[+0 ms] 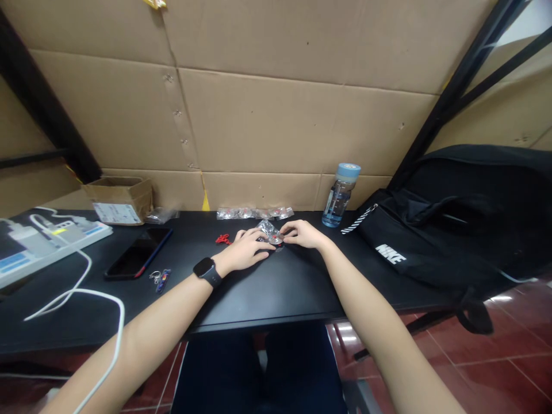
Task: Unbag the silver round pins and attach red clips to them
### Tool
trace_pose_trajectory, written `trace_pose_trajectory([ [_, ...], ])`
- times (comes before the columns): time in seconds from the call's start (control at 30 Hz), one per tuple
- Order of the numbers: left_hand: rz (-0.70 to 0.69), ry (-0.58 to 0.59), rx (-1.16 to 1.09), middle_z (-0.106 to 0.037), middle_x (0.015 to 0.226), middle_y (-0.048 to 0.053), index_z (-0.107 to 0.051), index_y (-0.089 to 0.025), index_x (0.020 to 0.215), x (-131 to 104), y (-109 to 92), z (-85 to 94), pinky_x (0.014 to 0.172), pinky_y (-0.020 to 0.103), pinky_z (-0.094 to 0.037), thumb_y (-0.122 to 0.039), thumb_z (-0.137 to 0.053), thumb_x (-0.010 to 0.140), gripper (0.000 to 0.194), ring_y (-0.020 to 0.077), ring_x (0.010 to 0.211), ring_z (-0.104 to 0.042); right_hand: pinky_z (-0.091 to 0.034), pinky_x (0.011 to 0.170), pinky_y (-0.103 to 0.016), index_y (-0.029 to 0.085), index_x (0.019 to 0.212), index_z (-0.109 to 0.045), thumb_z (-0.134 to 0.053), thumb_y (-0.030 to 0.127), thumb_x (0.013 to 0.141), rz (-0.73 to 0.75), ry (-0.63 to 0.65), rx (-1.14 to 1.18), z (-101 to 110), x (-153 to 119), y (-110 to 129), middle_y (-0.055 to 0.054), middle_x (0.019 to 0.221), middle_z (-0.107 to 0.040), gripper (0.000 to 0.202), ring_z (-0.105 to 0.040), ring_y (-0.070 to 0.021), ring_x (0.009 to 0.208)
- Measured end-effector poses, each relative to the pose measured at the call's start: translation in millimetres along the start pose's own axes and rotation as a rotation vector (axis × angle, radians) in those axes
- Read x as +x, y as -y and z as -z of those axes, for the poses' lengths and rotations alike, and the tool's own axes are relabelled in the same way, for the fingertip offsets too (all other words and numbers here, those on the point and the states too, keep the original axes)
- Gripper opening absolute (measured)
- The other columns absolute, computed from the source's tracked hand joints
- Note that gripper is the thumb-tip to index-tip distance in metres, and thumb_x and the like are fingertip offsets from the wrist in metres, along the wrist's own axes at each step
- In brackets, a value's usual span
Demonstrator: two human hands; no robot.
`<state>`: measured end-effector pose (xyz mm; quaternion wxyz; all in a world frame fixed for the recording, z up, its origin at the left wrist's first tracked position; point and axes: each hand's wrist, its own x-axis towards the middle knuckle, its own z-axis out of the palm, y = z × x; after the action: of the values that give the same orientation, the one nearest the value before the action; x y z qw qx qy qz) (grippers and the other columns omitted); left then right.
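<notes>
My left hand, below a dark watch, rests on the black table with its fingers curved over the near-left side of a small clear plastic packet. From the right, my right hand pinches the edge of a small round silvery piece with a red spot, lying against the packet. Bits of red show under the fingers, too small to make out. A tangled red cord lies just left of my left hand. Behind the hands is a row of several clear packets.
A water bottle and a black bag stand right. At left are a phone, a keychain, an open cardboard box, a power strip and a white cable crossing my left forearm.
</notes>
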<state>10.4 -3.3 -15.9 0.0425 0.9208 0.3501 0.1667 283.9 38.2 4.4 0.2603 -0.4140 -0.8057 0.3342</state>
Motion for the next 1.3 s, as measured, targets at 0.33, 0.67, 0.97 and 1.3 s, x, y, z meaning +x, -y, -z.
trace_pose_trajectory([
  [0.33,0.040,-0.011,0.062,-0.057,0.117,0.009,-0.068,-0.042,0.135,-1,-11,1.2,0.097,0.047,-0.039,-0.044,-0.054,0.103,0.035,0.0318,0.118,-0.048,-0.053,0.067,-0.024,0.019,0.095,-0.076,-0.086,0.026,0.074,-0.036,-0.166,-0.192,-14,4,7,-0.002,0.095,-0.079,0.024,-0.074,-0.0144,0.070],
  [0.67,0.042,0.000,0.078,-0.056,0.114,0.009,-0.065,-0.048,0.138,-1,-8,2.6,0.096,0.045,-0.038,-0.044,-0.054,0.103,0.037,0.0312,0.117,-0.046,-0.051,0.077,-0.028,0.021,0.101,-0.074,-0.091,0.029,0.071,0.065,-0.234,-0.453,-25,9,13,-0.004,0.104,-0.078,0.036,-0.072,-0.0180,0.080],
  [0.97,0.035,0.069,0.046,-0.057,0.110,0.007,-0.064,-0.049,0.139,-1,-6,5.3,0.096,0.045,-0.037,-0.042,-0.056,0.103,0.037,0.0306,0.115,-0.046,-0.047,0.090,-0.036,0.019,0.106,-0.071,-0.083,0.034,0.083,0.043,-0.280,-0.710,-37,9,30,-0.009,0.110,-0.076,0.030,-0.071,-0.0263,0.102],
  [1.3,-0.008,0.072,0.067,-0.055,0.113,0.007,-0.069,-0.048,0.131,-2,-5,10.5,0.095,0.043,-0.038,-0.032,-0.058,0.102,0.035,0.0287,0.113,-0.045,-0.045,0.088,-0.036,0.021,0.118,-0.067,-0.072,0.028,0.091,0.131,-0.267,-0.917,-48,17,35,-0.010,0.124,-0.069,0.028,-0.067,-0.0246,0.104],
])
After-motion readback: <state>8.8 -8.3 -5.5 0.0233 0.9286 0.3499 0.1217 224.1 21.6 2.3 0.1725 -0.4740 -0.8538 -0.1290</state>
